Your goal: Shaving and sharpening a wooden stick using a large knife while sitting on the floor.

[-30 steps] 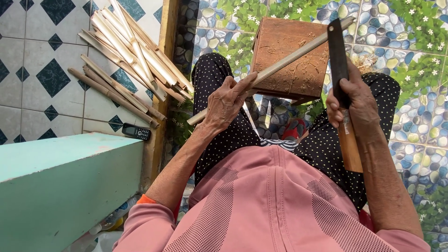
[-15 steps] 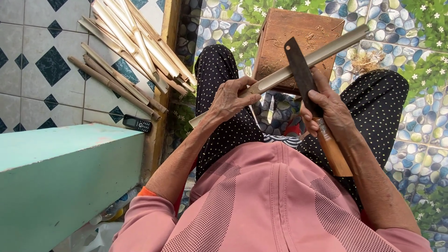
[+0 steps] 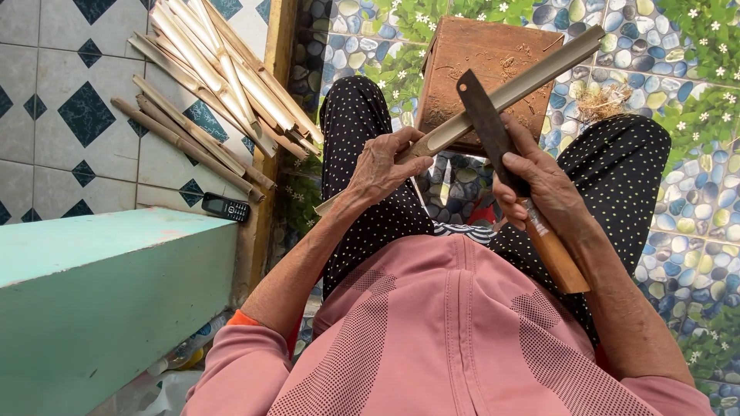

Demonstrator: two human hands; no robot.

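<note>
- Centrally, the left hand [image 3: 381, 166] has its fingers wrapped around a long pale split bamboo strip [image 3: 509, 96], thumb lying along its top.
- That strip runs slantwise from the lap up to the upper right of the frame, crossing over a worn brown wooden block [image 3: 493, 58] that stands between the knees.
- At right of centre, the right hand [image 3: 543, 185] is clenched on a dark flat-bladed knife with a brown wooden handle [image 3: 493, 127]; the blade's edge rests across the strip just above the left thumb.
- Open room lies to the right of the block, over the pebble-patterned floor [image 3: 694, 223].
- Leftward, a turquoise ledge [image 3: 116, 285] hems in the left elbow.
- In the upper left, a pile of pale bamboo sticks [image 3: 216, 85] lies on the tiles, with a small black phone [image 3: 225, 206] just beside its lower end.
</note>
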